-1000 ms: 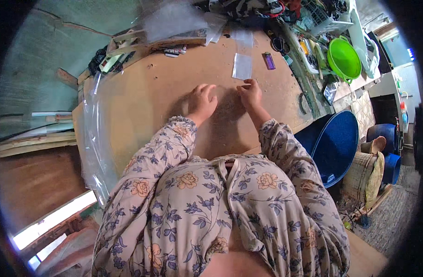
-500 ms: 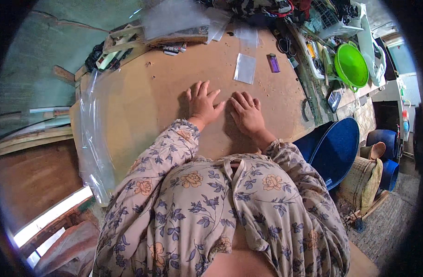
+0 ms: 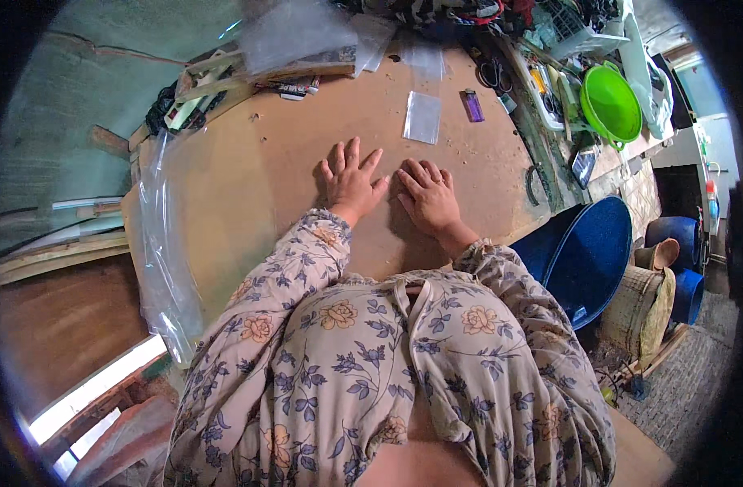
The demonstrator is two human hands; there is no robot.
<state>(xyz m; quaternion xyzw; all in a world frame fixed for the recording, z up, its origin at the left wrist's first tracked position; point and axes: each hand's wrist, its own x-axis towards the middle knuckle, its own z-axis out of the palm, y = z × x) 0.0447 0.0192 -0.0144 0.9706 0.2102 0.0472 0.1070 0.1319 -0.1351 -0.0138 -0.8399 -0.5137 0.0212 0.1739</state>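
My left hand (image 3: 353,184) lies flat, palm down, on the brown wooden tabletop (image 3: 290,162), its fingers spread and nothing in it. Beside it, a small gap away, my right hand (image 3: 428,195) also rests palm down with fingers stretched out and empty. Just beyond the right hand is a small clear plastic bag (image 3: 422,118), flat on the wood. A purple lighter (image 3: 473,106) lies to the right of that bag. Neither hand touches the bag or the lighter.
Clear plastic sheeting (image 3: 162,243) drapes along the left edge. More plastic bags (image 3: 298,36) are stacked at the back. Scissors (image 3: 495,75), a green colander (image 3: 611,104) and a phone (image 3: 583,165) sit at the right. A blue barrel (image 3: 590,260) stands beside the table.
My left fingers have spread slightly wider. The right hand has shifted a little leftward, with its fingers still on the tabletop. The view has tilted slightly; bag and lighter appear unmoved.
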